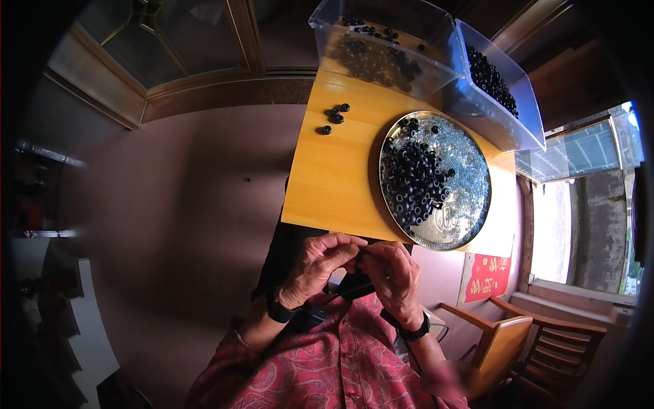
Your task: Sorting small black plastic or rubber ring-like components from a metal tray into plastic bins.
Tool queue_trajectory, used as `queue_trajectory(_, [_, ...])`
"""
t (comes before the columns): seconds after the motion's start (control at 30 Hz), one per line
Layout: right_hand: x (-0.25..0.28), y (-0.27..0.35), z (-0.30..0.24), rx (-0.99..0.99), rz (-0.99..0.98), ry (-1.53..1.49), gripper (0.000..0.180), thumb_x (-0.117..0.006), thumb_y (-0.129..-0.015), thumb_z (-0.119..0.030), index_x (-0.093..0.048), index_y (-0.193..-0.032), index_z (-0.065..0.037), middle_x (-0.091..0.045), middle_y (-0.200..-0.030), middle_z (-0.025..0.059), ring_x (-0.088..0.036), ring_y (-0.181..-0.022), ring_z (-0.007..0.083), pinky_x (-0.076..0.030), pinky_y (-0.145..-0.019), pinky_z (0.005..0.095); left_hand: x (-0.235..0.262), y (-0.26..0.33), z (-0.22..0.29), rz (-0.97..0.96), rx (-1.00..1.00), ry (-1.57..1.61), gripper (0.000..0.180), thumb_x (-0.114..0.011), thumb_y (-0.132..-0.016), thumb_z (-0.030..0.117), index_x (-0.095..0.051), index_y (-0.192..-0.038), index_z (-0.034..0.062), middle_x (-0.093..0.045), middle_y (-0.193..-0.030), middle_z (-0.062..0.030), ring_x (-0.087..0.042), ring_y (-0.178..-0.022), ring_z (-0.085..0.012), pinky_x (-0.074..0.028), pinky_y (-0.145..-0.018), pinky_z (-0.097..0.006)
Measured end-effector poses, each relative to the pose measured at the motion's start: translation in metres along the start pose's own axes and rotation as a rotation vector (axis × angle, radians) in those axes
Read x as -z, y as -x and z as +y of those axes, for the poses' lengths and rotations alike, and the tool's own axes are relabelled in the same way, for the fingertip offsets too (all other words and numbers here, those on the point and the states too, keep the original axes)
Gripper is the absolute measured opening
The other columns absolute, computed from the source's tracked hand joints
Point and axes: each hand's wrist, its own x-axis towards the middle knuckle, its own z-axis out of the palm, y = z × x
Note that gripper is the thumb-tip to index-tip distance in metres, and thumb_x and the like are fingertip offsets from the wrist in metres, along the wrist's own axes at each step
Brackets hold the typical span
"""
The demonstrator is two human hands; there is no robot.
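My left hand (319, 266) and my right hand (396, 274) meet just off the table's near edge, fingertips together. Thumbs and fingers of both are closed in a pinch around a small black part (361, 253), mostly covered by the fingers. Just beyond them, on the table, lies a round shiny metal tray (470, 180). A heap of small black ring-like parts (412, 177) covers its left half, with a few strays near its upper rim. Several loose black parts (337, 118) rest on the wood left of the tray.
At the table's far side stands a clear plastic bin (388, 51) with scattered black parts. Beside it, a second translucent bin (490, 119) holds many more. The yellow wooden table (327, 184) ends just before my hands. A wooden chair (507, 347) stands at the lower right.
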Motion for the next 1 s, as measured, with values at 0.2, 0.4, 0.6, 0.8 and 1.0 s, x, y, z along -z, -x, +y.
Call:
queue_trajectory(0.2, [0.001, 0.001, -0.010, -0.001, 0.040, 0.019, 0.029, -0.070, -0.083, 0.004, -0.062, -0.110, -0.004, -0.067, -0.092, 0.0118, -0.070, -0.074, 0.0219, -0.056, -0.060, 0.0299, -0.001, -0.001, -0.003, -0.025, 0.009, 0.016, 0.020, -0.062, -0.099, 0.013, -0.069, -0.112, 0.0003, -0.066, -0.090, -0.0025, -0.059, -0.076, -0.0085, -0.051, -0.073, -0.022])
queue_trajectory(0.4, [0.001, 0.007, -0.008, -0.080, 0.057, -0.147, 0.024, -0.067, -0.086, 0.008, -0.064, -0.108, -0.001, -0.066, -0.094, 0.0118, -0.070, -0.075, 0.0182, -0.056, -0.061, 0.0283, -0.001, 0.000, -0.007, -0.017, 0.060, 0.127, 0.021, -0.063, -0.099, 0.015, -0.069, -0.112, 0.0006, -0.067, -0.092, -0.0034, -0.060, -0.076, -0.0091, -0.051, -0.073, -0.023])
queue_trajectory(0.6, [0.000, 0.013, -0.007, -0.266, 0.066, -0.356, 0.013, -0.063, -0.091, 0.006, -0.065, -0.104, 0.003, -0.063, -0.094, 0.0071, -0.065, -0.078, 0.0116, -0.054, -0.068, 0.0234, -0.001, 0.002, -0.006, -0.058, 0.047, 0.219, 0.022, -0.063, -0.098, 0.014, -0.069, -0.113, -0.0002, -0.067, -0.099, -0.0051, -0.061, -0.078, -0.0116, -0.052, -0.075, -0.026])
queue_trajectory(0.8, [-0.001, 0.018, -0.005, -0.273, 0.064, -0.396, 0.013, -0.066, -0.092, 0.002, -0.063, -0.104, 0.001, -0.064, -0.096, 0.0097, -0.069, -0.078, 0.0146, -0.056, -0.066, 0.0265, -0.005, 0.003, -0.003, -0.057, 0.049, 0.207, 0.022, -0.063, -0.098, 0.016, -0.069, -0.113, 0.0000, -0.067, -0.098, -0.0044, -0.061, -0.078, -0.0105, -0.052, -0.073, -0.026])
queue_trajectory(1.0, [0.002, 0.019, -0.006, -0.283, 0.081, -0.429, 0.014, -0.066, -0.090, 0.004, -0.062, -0.103, 0.001, -0.065, -0.095, 0.0092, -0.069, -0.078, 0.0133, -0.056, -0.066, 0.0250, -0.008, 0.004, -0.002, -0.034, 0.055, 0.172, 0.023, -0.063, -0.099, 0.019, -0.069, -0.114, 0.0019, -0.065, -0.089, -0.0015, -0.060, -0.078, -0.0081, -0.053, -0.072, -0.025])
